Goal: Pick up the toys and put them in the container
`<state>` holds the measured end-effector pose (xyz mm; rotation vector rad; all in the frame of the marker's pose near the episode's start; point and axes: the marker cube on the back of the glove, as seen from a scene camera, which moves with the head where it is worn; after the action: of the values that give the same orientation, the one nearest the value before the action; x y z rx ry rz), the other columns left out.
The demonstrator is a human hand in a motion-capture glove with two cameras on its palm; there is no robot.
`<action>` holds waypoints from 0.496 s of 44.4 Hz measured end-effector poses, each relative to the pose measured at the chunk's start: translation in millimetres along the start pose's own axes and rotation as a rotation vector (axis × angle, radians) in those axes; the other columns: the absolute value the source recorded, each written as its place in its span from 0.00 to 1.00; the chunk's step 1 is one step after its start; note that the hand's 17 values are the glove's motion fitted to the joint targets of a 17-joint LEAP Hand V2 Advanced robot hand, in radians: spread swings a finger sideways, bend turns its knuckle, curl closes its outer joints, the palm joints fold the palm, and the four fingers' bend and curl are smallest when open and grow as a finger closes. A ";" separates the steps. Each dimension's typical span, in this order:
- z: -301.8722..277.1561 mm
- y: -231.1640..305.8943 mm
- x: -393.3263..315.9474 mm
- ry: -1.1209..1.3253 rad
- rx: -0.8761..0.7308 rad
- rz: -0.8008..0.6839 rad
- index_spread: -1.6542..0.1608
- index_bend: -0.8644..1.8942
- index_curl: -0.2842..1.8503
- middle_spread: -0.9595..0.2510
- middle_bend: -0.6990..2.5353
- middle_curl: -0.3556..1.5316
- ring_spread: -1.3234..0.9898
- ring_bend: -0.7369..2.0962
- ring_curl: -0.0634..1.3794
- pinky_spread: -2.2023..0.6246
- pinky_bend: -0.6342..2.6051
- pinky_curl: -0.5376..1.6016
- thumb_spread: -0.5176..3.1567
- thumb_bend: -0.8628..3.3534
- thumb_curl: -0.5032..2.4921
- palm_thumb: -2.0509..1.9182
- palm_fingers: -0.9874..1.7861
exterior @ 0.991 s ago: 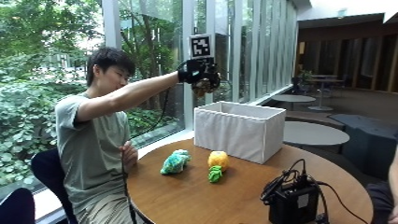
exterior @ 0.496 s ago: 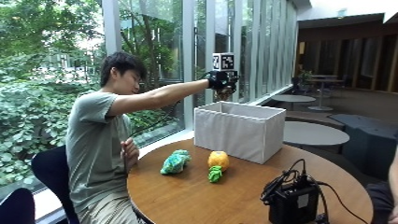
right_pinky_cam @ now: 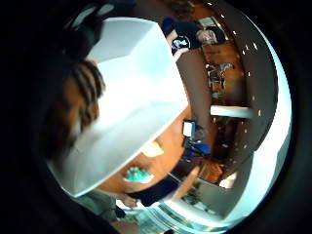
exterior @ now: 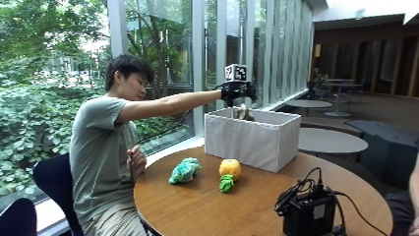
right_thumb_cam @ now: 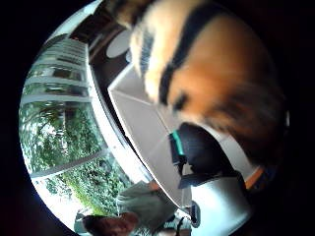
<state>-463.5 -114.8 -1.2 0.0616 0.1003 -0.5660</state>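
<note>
Two toys on the table: a green plush (exterior: 185, 170) and an orange-and-green plush (exterior: 228, 173) lie side by side in front of the container, near the black device (exterior: 308, 212).
Container: the white fabric container (exterior: 252, 139) stands open-topped on the table (exterior: 209, 206).
Hand: the gloved right hand (exterior: 237, 92), arm stretched out level, is above the container's opening and grips a striped orange plush toy (right_thumb_cam: 206, 64) that hangs at its rim.

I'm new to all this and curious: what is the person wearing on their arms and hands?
The right hand wears a black glove. The other hand is bare. Both arms are bare below the short sleeves of a grey-green T-shirt.
</note>
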 end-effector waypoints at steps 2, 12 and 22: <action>-2.7 3.3 1.5 -0.013 0.018 0.041 0.84 0.35 0.16 0.55 0.44 0.62 0.44 0.71 0.43 0.68 0.49 0.49 0.47 0.18 0.34 0.57 0.29; -43.1 57.9 8.5 0.024 0.018 -0.094 0.82 0.35 0.18 0.65 0.34 0.53 0.46 0.59 0.31 0.74 0.49 0.44 0.48 0.20 0.32 0.54 0.28; -62.2 149.5 64.5 0.148 -0.105 0.026 0.81 0.34 0.19 0.70 0.32 0.51 0.47 0.56 0.29 0.76 0.49 0.43 0.49 0.20 0.30 0.52 0.29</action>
<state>-333.8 -17.9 -65.6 0.0024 0.2731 -0.5287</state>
